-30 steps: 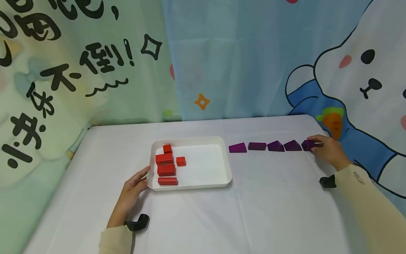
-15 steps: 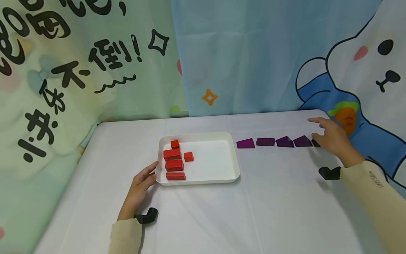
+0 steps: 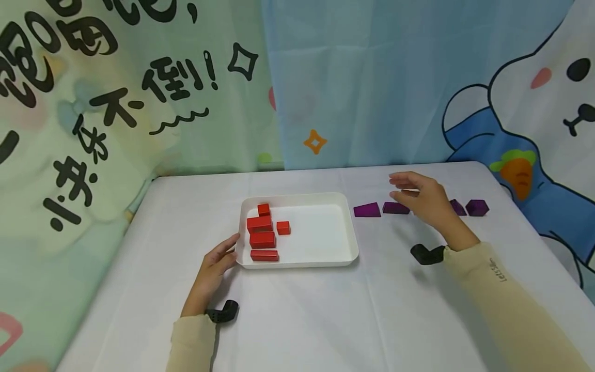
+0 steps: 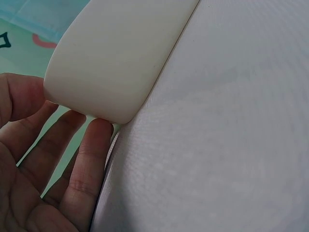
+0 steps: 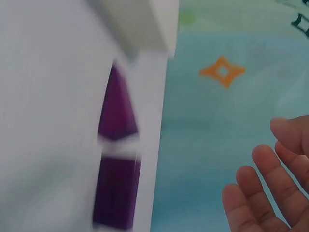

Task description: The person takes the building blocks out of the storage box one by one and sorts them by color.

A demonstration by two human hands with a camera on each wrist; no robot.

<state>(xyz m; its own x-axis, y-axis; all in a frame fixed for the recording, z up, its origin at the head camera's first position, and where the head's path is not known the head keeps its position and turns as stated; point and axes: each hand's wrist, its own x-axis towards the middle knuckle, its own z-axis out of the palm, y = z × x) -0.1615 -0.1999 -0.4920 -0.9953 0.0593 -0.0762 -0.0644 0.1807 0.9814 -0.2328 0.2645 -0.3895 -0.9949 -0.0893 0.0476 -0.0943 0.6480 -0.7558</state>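
My left hand [image 3: 213, 271] touches the left end of a white tray [image 3: 307, 264]; its fairly straight fingertips rest against the tray's wall in the left wrist view. Inside the tray's left part lie several red blocks [image 3: 263, 239] of differing sizes. Over a row of purple blocks on the right is my right hand [image 3: 425, 201], raised, with nothing in it and its fingers apart. It covers the middle of the row. A tapering purple block [image 5: 117, 106] and a rectangular purple block [image 5: 117, 191] show in the right wrist view; a faceted purple block [image 3: 477, 207] ends the row.
A white cloth [image 3: 316, 320] covers the table. Behind it hangs a printed curtain [image 3: 362, 103] with lettering and a cartoon bear. Each wrist wears a black device, such as the right wrist device [image 3: 426, 254].
My right hand has let go of the purple block at the row's right end, lifted, and moved left over the row. My left hand stays at the tray. The head view has shifted somewhat.
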